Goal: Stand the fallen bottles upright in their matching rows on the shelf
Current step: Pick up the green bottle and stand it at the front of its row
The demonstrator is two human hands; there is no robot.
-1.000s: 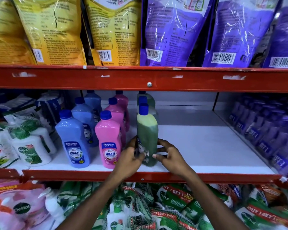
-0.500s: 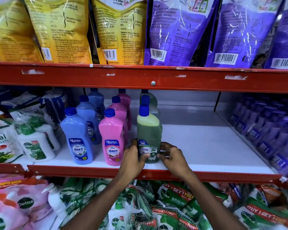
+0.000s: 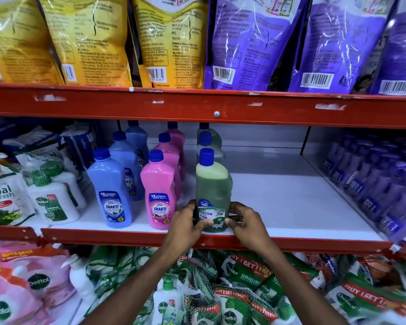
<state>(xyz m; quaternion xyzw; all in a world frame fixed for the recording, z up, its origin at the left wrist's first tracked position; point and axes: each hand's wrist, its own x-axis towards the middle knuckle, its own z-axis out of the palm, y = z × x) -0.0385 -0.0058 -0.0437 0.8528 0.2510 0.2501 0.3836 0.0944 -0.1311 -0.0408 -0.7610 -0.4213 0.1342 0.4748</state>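
A green bottle (image 3: 212,184) with a blue cap stands upright at the front of the green row on the white middle shelf (image 3: 291,207). My left hand (image 3: 185,227) grips its lower left side and my right hand (image 3: 245,222) grips its lower right side, thumbs on the label. Two more green bottles (image 3: 209,141) stand behind it. To its left a row of pink bottles (image 3: 158,193) and a row of blue bottles (image 3: 110,191) stand upright.
The red shelf beam (image 3: 220,109) hangs just above the bottle caps. White handwash bottles (image 3: 54,202) crowd the left, purple bottles (image 3: 373,184) line the right side. Bare white shelf lies right of the green row. Pouches (image 3: 244,43) fill the upper shelf; netted packs (image 3: 232,289) lie below.
The green bottle has turned in my hands so that its label faces front. Both hands stay on its base. The camera has shifted slightly.
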